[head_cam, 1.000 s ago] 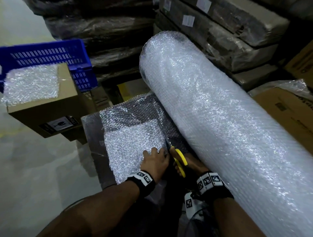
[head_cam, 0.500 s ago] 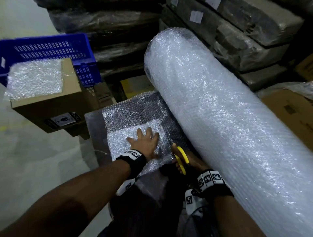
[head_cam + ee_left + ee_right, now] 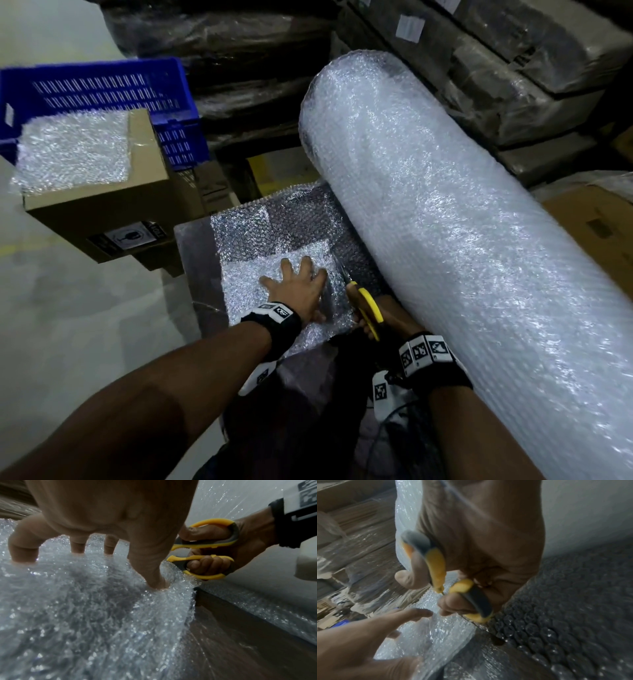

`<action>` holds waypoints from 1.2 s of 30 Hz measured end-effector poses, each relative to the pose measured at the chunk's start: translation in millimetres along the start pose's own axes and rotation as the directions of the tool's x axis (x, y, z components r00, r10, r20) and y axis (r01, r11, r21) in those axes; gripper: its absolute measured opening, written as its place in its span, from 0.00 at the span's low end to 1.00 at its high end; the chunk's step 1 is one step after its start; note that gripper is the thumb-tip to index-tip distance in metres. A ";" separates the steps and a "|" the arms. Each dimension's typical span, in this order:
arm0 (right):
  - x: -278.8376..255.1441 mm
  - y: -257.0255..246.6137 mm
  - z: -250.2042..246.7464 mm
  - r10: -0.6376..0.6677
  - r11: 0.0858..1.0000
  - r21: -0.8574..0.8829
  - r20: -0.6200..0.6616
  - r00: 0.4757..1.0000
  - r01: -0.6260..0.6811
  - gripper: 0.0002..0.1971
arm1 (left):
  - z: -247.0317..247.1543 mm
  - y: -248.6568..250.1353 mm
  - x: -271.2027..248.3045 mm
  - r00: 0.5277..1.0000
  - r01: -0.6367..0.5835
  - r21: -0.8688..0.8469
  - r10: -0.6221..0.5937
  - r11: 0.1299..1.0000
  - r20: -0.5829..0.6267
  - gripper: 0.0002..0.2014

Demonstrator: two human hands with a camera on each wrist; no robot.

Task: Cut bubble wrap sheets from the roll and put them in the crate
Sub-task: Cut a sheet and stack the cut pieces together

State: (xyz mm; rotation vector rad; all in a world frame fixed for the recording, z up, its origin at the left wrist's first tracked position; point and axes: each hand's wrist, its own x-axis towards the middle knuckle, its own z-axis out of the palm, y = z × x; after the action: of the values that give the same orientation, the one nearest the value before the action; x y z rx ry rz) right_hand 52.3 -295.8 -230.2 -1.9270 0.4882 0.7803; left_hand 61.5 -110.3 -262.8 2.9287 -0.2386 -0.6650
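A big bubble wrap roll (image 3: 445, 222) lies across the right side, with its loose end spread over a dark surface (image 3: 191, 260). My left hand (image 3: 294, 284) presses flat with spread fingers on a folded bubble wrap sheet (image 3: 253, 277) (image 3: 85, 615). My right hand (image 3: 383, 318) grips yellow-handled scissors (image 3: 368, 305) (image 3: 205, 545) (image 3: 436, 563) just right of the left hand, at the sheet's edge beside the roll. The blades are mostly hidden. A blue crate (image 3: 102, 92) stands at the far left.
A cardboard box (image 3: 102, 209) in front of the crate carries a cut bubble wrap piece (image 3: 72, 150). Wrapped dark bundles (image 3: 496, 68) are stacked behind the roll. Another carton (image 3: 596, 233) sits at the right. Grey floor (image 3: 68, 308) lies to the left.
My left hand slid forward on the sheet and spread its fingers flat. The scissors in my right hand moved forward along the sheet's edge.
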 end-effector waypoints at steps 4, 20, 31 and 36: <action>3.1 -2.1 1.9 0.039 0.999 0.029 0.045 0.998 -0.040 0.33 | 0.3 -0.4 0.2 1.000 0.000 -0.004 0.000 1.000 -0.005 0.53; 19.8 -19.6 9.9 0.034 0.990 0.134 0.048 0.998 -0.040 0.30 | -7.2 3.3 -2.5 0.999 0.024 -0.037 -0.022 0.999 0.039 0.54; 28.5 -32.0 13.8 0.040 0.990 0.130 0.039 0.998 -0.045 0.32 | -3.3 2.9 -3.0 1.000 0.020 -0.007 -0.020 1.000 -0.014 0.56; 32.7 -38.9 13.4 0.026 0.993 0.111 0.015 1.000 -0.027 0.30 | -0.8 1.5 -3.1 1.000 0.014 -0.011 -0.014 1.000 -0.018 0.55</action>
State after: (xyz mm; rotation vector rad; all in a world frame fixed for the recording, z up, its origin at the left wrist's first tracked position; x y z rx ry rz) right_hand 95.7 -266.4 -232.9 -1.8142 0.5393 0.7663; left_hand 58.9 -111.1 -260.6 2.9273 -0.2123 -0.6400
